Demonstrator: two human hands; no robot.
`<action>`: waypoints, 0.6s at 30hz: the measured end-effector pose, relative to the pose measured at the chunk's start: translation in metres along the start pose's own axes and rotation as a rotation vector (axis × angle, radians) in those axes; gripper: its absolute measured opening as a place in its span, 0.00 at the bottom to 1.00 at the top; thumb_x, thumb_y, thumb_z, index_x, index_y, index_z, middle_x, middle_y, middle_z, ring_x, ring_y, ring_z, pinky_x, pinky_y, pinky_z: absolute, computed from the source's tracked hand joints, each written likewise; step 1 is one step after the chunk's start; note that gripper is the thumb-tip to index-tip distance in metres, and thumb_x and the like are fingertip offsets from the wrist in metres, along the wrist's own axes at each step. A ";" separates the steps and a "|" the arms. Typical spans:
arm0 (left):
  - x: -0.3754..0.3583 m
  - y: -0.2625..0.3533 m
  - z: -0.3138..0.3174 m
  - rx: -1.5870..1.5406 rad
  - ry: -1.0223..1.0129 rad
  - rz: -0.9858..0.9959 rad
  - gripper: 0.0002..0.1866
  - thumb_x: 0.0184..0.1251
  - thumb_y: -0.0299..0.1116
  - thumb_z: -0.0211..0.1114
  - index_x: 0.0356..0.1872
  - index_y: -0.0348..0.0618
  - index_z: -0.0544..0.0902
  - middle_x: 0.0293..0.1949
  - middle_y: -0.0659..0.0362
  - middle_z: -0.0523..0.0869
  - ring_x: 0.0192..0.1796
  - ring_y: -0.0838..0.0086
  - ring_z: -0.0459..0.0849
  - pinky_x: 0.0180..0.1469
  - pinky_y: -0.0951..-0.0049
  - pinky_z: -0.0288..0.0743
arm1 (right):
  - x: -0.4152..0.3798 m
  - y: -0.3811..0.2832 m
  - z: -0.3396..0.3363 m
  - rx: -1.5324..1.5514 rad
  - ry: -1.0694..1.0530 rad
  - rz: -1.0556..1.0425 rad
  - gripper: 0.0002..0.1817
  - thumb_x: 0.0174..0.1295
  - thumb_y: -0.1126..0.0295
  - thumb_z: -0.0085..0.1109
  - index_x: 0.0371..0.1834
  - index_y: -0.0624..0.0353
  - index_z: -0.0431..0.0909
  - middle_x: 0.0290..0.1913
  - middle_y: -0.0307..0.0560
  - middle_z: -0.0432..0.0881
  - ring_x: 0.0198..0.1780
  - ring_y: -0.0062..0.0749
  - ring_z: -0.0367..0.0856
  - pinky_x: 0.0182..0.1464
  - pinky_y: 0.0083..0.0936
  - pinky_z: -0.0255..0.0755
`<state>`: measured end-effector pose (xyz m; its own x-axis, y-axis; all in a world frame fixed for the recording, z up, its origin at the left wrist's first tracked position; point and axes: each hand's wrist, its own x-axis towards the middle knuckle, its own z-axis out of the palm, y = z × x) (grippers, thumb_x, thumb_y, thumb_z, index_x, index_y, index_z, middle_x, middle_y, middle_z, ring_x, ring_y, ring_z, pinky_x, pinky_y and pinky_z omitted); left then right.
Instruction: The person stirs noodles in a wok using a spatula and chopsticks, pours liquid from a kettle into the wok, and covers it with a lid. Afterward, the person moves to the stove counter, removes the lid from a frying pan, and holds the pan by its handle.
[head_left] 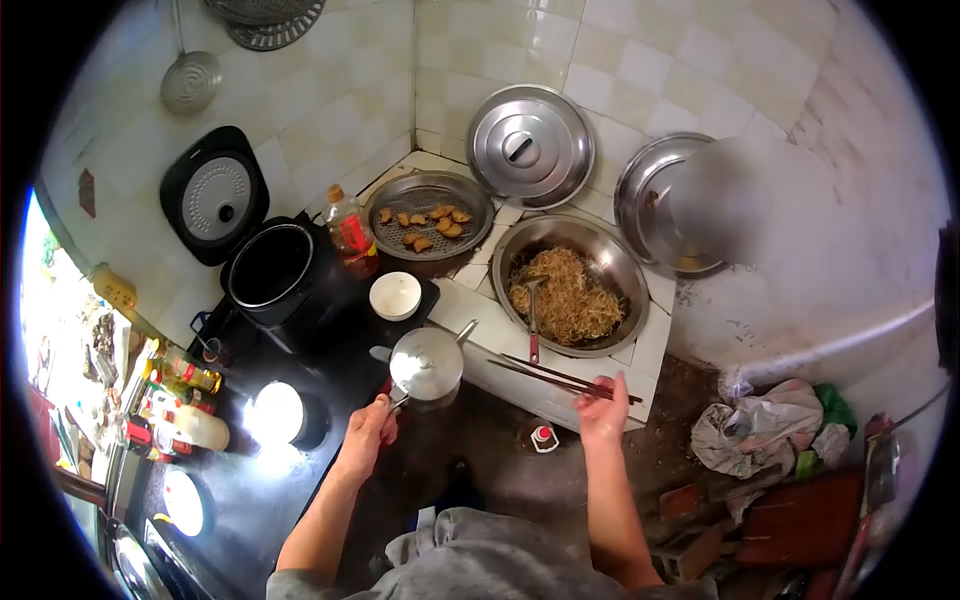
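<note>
My left hand [372,432] is closed around the handle of a small shiny metal pot [427,362], held over the gap between the dark counter and the tiled ledge. Short metal projections stick out from the pot's sides. A pair of long dark chopsticks [545,373] is in my right hand [602,410], tips pointing left toward the pot. Beyond that hand, a wide metal basin [632,262] holds a heap of brown, noodle-like shreds [570,300]. A metal spoon or spatula with a red handle [534,347] rests in it.
Golden fried pieces lie on a perforated metal tray [385,240]. Nearby are an oil bottle [352,235], a white bowl [396,296] and an open black cooker [272,270]. A metal lid [520,120] leans on the wall. Several bottles [185,375] line the left edge.
</note>
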<state>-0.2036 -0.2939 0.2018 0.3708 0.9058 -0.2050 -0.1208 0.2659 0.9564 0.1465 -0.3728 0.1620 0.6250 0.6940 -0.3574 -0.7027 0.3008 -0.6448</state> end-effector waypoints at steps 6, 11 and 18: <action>0.017 0.000 -0.022 0.051 0.158 -0.050 0.24 0.72 0.49 0.47 0.15 0.50 0.62 0.16 0.67 0.61 0.21 0.78 0.62 0.26 0.76 0.56 | 0.041 0.036 0.031 -0.156 0.001 0.039 0.20 0.67 0.49 0.47 0.32 0.56 0.72 0.27 0.41 0.76 0.25 0.31 0.74 0.24 0.29 0.69; 0.021 -0.018 -0.029 -0.061 0.219 -0.105 0.24 0.71 0.48 0.48 0.15 0.48 0.64 0.15 0.66 0.64 0.21 0.79 0.62 0.26 0.77 0.56 | 0.066 0.046 0.065 -0.104 -0.015 0.046 0.21 0.67 0.47 0.45 0.30 0.55 0.71 0.23 0.42 0.75 0.23 0.30 0.72 0.23 0.27 0.67; 0.024 -0.022 0.012 -0.098 0.352 -0.047 0.24 0.73 0.49 0.47 0.16 0.49 0.63 0.17 0.66 0.63 0.21 0.79 0.60 0.26 0.76 0.56 | 0.068 0.036 0.136 -0.192 -0.425 0.195 0.18 0.66 0.49 0.51 0.29 0.51 0.73 0.23 0.37 0.76 0.19 0.28 0.70 0.23 0.26 0.65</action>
<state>-0.1811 -0.2821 0.1783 0.0404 0.9452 -0.3241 -0.2054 0.3253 0.9230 0.1172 -0.2262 0.2061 0.2667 0.9423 -0.2025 -0.6923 0.0411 -0.7204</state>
